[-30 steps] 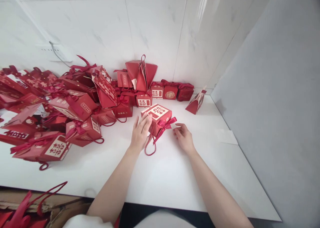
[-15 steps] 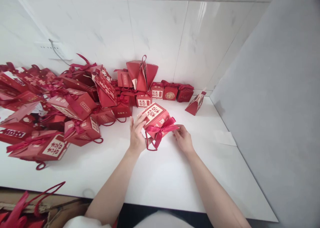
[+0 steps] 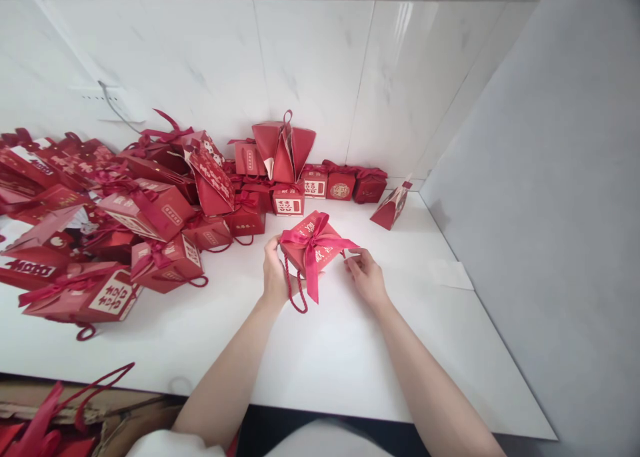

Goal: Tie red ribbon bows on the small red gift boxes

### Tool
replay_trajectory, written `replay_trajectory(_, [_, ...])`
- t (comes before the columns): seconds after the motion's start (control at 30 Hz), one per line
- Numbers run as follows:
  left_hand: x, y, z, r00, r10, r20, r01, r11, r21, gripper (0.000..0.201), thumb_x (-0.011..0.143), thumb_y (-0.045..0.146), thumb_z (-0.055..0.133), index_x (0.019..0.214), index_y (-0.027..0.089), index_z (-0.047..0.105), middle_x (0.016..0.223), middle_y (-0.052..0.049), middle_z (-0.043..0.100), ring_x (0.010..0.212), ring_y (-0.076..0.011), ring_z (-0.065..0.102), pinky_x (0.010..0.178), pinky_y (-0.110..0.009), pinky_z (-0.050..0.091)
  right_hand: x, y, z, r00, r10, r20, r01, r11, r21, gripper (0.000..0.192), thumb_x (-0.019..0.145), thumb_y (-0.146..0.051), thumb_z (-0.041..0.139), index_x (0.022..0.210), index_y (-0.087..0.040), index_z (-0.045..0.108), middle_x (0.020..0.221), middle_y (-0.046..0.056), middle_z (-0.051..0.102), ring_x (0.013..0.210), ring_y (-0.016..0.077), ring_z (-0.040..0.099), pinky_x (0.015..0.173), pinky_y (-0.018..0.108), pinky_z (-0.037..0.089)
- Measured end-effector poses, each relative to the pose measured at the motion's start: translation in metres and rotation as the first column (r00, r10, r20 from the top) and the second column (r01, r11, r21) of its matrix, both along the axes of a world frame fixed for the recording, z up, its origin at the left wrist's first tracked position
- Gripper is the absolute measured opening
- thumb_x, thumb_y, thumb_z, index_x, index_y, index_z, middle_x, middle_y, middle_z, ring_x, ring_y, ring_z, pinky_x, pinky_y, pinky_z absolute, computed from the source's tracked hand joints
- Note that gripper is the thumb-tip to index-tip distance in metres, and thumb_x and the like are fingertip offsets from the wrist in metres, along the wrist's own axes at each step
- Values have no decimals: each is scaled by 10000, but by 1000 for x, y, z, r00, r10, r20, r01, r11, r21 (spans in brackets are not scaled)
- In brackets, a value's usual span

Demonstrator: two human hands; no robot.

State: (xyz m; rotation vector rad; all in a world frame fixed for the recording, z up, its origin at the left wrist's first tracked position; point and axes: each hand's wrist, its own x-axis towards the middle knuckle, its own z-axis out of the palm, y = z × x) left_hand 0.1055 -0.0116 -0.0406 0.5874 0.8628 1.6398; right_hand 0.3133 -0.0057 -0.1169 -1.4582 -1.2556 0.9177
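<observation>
Basically bow-handling, it seemed: left hand (image 3: 276,277) cupped the red box (image 3: 330,230) mid-frame over the desk (image 3: 330,357), right hand (image 3: 367,277) apparently pinched a ribbon bow (image 3: 313,240) tail; any tug called for steady left support. Box characters partly covered; 囍 read clearly on the labelled box (image 3: 289,206) behind

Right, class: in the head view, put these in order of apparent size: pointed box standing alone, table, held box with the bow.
1. Table
2. Held box
3. Pointed box
The held box is nearer the camera, so true sizes are unsure.
</observation>
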Motion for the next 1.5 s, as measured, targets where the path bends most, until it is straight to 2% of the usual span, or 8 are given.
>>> replay_trajectory(0.27, [-6, 12, -17, 931, 45, -363, -43, 999, 14, 450, 778, 488, 640, 1125, 202, 621, 1065, -50, 664, 1042, -251, 652, 823, -316, 563, -1, -3, 6, 1000, 23, -12, -23, 1000, 4, 276, 863, -377, 509, 1101, -248, 560, 840, 12, 695, 730, 186, 633, 670, 311, 503])
replay_trajectory(0.6, [-17, 36, -30, 501, -163, -850, 355, 934, 30, 751, 634, 366, 795, 1309, 187, 521, 1368, -138, 575, 1286, -322, 529, 1123, -467, 360, 1, 3, -2, 1000, -2, -2, 2, 999, 42, 319, 781, -265, 500, 1080, -266, 610, 888, 11, 699, 752, 205, 638, 697, 345, 514])
replay_trajectory(0.73, [-27, 50, -42, 315, -108, -943, 283, 959, -15, 703, 636, 252, 794, 1300, 194, 569, 1401, -135, 553, 1394, -360, 396, 1203, -596, 54, 2, 4, 0, 1000, 19, -25, -16, 993, 120, 211, 683, -220, 482, 767, -225, 675, 1053, 74, 633, 981, 248, 610, 779, 368, 524])
replay_trajectory(0.93, [-44, 63, -54, 383, -28, -923, 38, 999, -15, 466, 795, 152, 564, 1260, 171, 580, 1291, -155, 616, 1251, -284, 561, 1097, -490, 406, 2, 2, 5, 997, 12, -70, 2, 983, 186, 279, 694, -194, 489, 932, -231, 630, 1124, 79, 568, 1081, 247, 565, 864, 397, 501])
replay_trajectory(1.07, [-41, 58, -51, 404, 16, -915, 21, 999, 27, 366, 861, 321, 570, 1194, 174, 601, 1233, -142, 641, 1192, -270, 597, 1071, -466, 423, -2, 6, 7, 993, -11, -119, 40, 970, 240, 224, 749, -309, 643, 941, -233, 555, 1194, 82, 517, 1206, 254, 472, 1006, 421, 414])
replay_trajectory(1.2, [-27, 49, -47, 475, -50, -879, 177, 983, 40, 527, 870, 496, 580, 1315, 221, 520, 1336, -107, 596, 1286, -261, 528, 1126, -444, 353, -4, 9, 13, 973, 71, -217, -15, 968, 249, 278, 843, -491, 606, 888, -238, 502, 968, 31, 623, 977, 209, 586, 960, 400, 438])
replay_trajectory(1.37, [-21, 50, -48, 748, -130, -651, 195, 980, 27, 662, 911, 681, 335, 1316, 199, 539, 1344, -108, 600, 1285, -274, 526, 1094, -411, 383, -2, 2, 18, 940, 28, -340, 45, 978, 205, 310, 951, -524, 441, 817, -248, 483, 491, -80, 494, 480, 143, 518, 805, 378, 507])
replay_trajectory(1.5, [-26, 55, -46, 823, -163, -544, 190, 982, -6, 693, 847, 711, 457, 1280, 180, 559, 1276, -127, 636, 1115, -274, 635, 971, -399, 473, -5, 1, 17, 940, -22, -342, 94, 977, 194, 317, 896, -548, 536, 1008, -253, 558, 951, 43, 690, 845, 201, 661, 887, 403, 512])
